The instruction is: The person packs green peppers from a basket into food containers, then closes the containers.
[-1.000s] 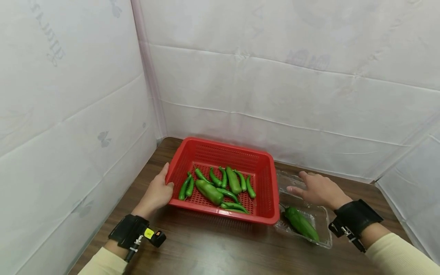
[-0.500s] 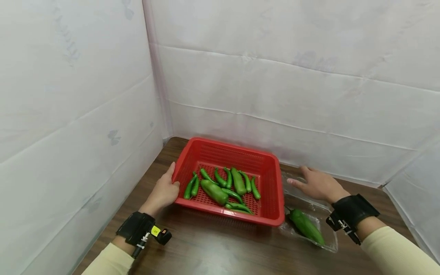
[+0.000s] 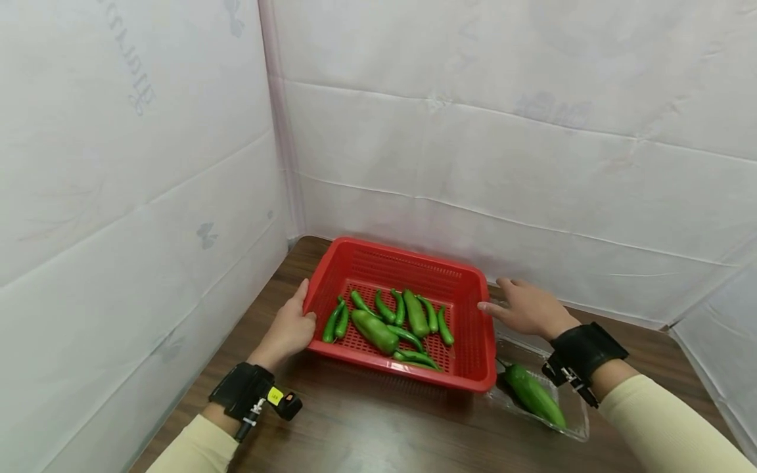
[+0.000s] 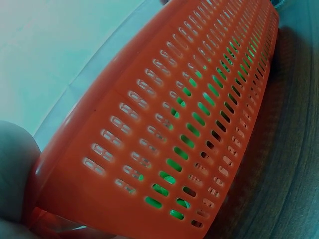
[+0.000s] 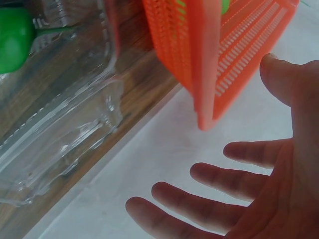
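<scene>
A red plastic basket (image 3: 408,244) with slotted walls holds several green peppers (image 3: 375,332), some thin and some thick. My left hand (image 3: 286,332) grips its left rim, thumb toward the inside; the left wrist view looks along the basket's slotted side (image 4: 149,114). At the opposite end is my right hand (image 3: 529,309), empty, its fingers spread and its thumb at the right rim in the head view. The right wrist view shows those fingers (image 5: 219,179) apart from the basket corner. Below the right hand, a large green pepper (image 3: 534,396) lies in a clear plastic tray (image 3: 576,424).
The brown wooden table (image 3: 355,433) backs onto white sheet walls (image 3: 503,164) behind and on the left. Part of the clear tray lies under or against the basket's right side. Each wrist wears a black strap (image 3: 241,389) with a small camera.
My right hand has moved left from over the clear tray to the basket's right rim. The left hand keeps its grip. The whole head view has shifted slightly.
</scene>
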### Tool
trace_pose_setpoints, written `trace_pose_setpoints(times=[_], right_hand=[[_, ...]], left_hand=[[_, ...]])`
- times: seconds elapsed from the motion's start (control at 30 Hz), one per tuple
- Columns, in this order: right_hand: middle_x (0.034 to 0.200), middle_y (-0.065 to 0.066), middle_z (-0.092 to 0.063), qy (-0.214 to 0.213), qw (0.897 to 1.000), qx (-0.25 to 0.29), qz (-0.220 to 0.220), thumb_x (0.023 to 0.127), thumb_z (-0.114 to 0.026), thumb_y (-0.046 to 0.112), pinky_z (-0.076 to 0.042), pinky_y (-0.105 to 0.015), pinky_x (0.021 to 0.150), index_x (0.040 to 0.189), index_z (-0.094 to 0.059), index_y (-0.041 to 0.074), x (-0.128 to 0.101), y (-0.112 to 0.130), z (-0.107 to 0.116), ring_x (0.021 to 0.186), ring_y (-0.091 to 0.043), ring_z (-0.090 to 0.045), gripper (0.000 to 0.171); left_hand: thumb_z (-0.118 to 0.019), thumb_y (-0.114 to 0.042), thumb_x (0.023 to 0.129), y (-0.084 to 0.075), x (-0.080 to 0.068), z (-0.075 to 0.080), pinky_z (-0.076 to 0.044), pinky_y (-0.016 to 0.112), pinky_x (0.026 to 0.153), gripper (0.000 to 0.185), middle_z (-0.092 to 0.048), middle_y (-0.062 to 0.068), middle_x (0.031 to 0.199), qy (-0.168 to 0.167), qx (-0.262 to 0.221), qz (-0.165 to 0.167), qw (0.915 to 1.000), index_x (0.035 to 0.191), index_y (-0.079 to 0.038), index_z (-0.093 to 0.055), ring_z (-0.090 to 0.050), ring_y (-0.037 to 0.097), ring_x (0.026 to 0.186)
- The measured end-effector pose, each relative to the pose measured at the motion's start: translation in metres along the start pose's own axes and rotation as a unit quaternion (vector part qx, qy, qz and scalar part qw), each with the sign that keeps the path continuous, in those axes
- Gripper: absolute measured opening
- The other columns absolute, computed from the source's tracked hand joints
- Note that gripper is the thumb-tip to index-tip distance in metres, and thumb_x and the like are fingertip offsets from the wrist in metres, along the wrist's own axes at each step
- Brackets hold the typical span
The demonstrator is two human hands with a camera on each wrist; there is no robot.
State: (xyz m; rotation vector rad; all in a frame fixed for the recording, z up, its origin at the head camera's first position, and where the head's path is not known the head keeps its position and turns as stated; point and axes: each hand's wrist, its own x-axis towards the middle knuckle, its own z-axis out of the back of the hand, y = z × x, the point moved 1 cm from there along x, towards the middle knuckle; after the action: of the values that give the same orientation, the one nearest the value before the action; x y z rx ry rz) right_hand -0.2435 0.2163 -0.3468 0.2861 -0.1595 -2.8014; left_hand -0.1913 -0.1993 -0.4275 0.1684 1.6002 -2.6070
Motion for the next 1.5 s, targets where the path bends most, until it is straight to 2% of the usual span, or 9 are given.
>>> trace_pose_setpoints(times=[0.23, 0.53, 0.77, 0.83, 0.93, 1.07, 1.5], right_hand=[[0.148, -0.033, -0.054, -0.005, 1.0, -0.001, 0.017, 0.103, -0.056, 0.052, -0.05, -0.066, 0.103, 0.154, -0.04, -0.008, 0.012, 0.015, 0.002, 0.132, -0.052, -0.055, 0.08], [0.156, -0.034, -0.045, 0.014, 1.0, -0.025, 0.009, 0.103, -0.056, 0.053, -0.048, -0.064, 0.108, 0.158, -0.034, -0.006, 0.026, 0.035, -0.001, 0.136, -0.053, -0.053, 0.084], [0.145, -0.032, -0.056, -0.006, 0.997, -0.064, 0.048, 0.101, -0.064, 0.048, -0.054, -0.059, 0.102, 0.149, -0.047, -0.005, 0.038, 0.056, -0.008, 0.122, -0.046, -0.064, 0.074], [0.142, -0.031, -0.058, -0.008, 0.995, -0.081, 0.059, 0.099, -0.066, 0.048, -0.053, -0.058, 0.103, 0.149, -0.049, -0.005, 0.042, 0.064, -0.01, 0.123, -0.046, -0.062, 0.074], [0.147, -0.031, -0.055, 0.008, 0.994, -0.094, 0.063, 0.099, -0.067, 0.047, -0.05, -0.059, 0.108, 0.152, -0.045, -0.005, 0.05, 0.074, -0.014, 0.13, -0.049, -0.057, 0.078], [0.155, -0.031, -0.048, 0.041, 0.994, -0.079, 0.058, 0.1, -0.065, 0.045, -0.044, -0.06, 0.115, 0.156, -0.04, -0.005, 0.061, 0.084, -0.024, 0.142, -0.05, -0.048, 0.079], [0.15, -0.026, -0.056, 0.074, 0.996, -0.016, 0.046, 0.098, -0.071, 0.041, -0.05, -0.055, 0.111, 0.157, -0.04, -0.003, 0.081, 0.107, -0.046, 0.136, -0.041, -0.058, 0.08]], left_hand=[[-0.038, 0.0, 0.103, 0.001, 0.0, 0.002, -0.036, 0.064, 0.119, 0.073, -0.026, 0.031, 0.167, -0.007, 0.027, -0.02, 0.9994, 0.166, 0.0, -0.002, -0.038, 0.048, 0.15], [-0.038, -0.002, 0.104, 0.001, 0.0, 0.001, -0.035, 0.063, 0.12, 0.073, -0.027, 0.029, 0.168, -0.002, 0.03, -0.009, 0.9995, 0.167, -0.002, -0.002, -0.037, 0.046, 0.151], [-0.038, -0.001, 0.104, 0.002, 0.0, 0.001, -0.036, 0.063, 0.12, 0.073, -0.028, 0.028, 0.168, -0.003, 0.022, -0.008, 0.9997, 0.167, -0.004, -0.002, -0.038, 0.045, 0.151], [-0.038, -0.001, 0.104, 0.002, 0.0, 0.001, -0.036, 0.063, 0.12, 0.073, -0.028, 0.028, 0.168, -0.003, 0.018, -0.007, 0.9998, 0.168, -0.004, -0.002, -0.038, 0.045, 0.151], [-0.038, -0.002, 0.104, 0.002, 0.0, 0.0, -0.036, 0.062, 0.12, 0.073, -0.029, 0.027, 0.168, -0.004, 0.017, -0.006, 0.9998, 0.168, -0.005, -0.003, -0.038, 0.045, 0.151], [-0.039, -0.002, 0.105, 0.002, 0.0, -0.002, -0.037, 0.062, 0.119, 0.073, -0.03, 0.027, 0.168, -0.004, 0.016, -0.005, 0.9999, 0.168, -0.006, -0.003, -0.039, 0.044, 0.151], [-0.04, -0.001, 0.104, 0.0, -0.001, -0.004, -0.038, 0.062, 0.119, 0.073, -0.032, 0.026, 0.167, -0.016, 0.014, 0.0, 0.9998, 0.168, -0.006, -0.006, -0.042, 0.043, 0.149]])
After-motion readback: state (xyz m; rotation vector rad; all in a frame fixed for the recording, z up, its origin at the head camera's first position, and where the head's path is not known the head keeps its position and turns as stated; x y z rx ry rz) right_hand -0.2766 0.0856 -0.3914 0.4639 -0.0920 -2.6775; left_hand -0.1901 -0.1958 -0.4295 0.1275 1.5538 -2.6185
